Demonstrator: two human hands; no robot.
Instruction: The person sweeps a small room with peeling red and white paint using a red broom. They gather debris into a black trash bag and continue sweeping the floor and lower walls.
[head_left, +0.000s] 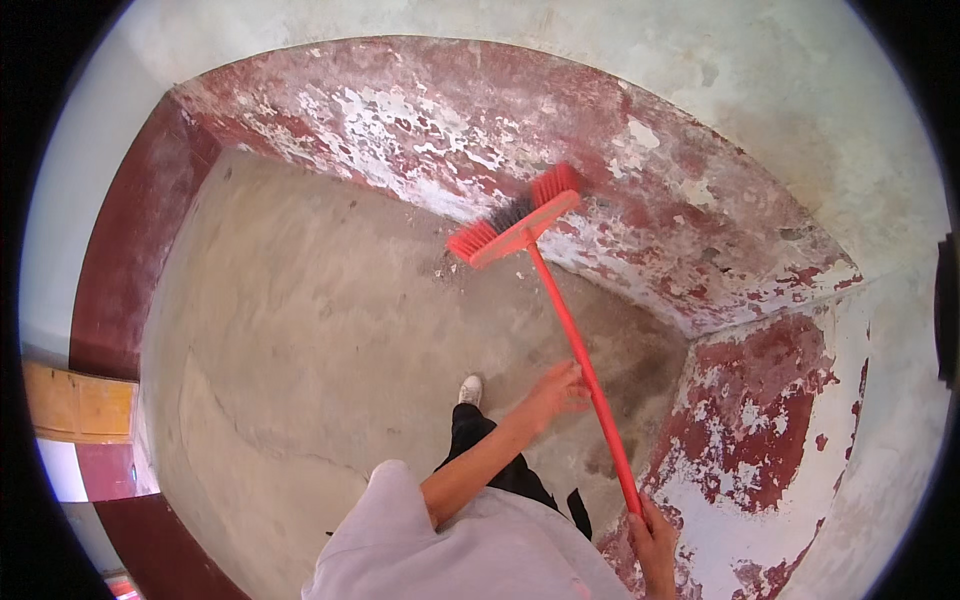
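A red push broom (562, 300) slants across the view, its head up and its bristles toward the wall. The bristles are red at both ends and dark in the middle, slightly blurred. My right hand (652, 529) is closed around the lower end of the red handle. My left hand (556, 391), blurred, is beside the middle of the handle with its fingers apart; whether the fingertips touch it is hard to tell. Behind the broom head stands a wall (420, 127) with flaking red and white paint. Small pale flakes (450, 268) lie on the floor below the head.
The bare concrete floor (300, 300) has a crack and darker patches near the right corner. Another peeling wall (750, 420) rises close on my right. A dark red band (120, 262) runs along the left wall, with a yellow wooden door (82, 401) beside it.
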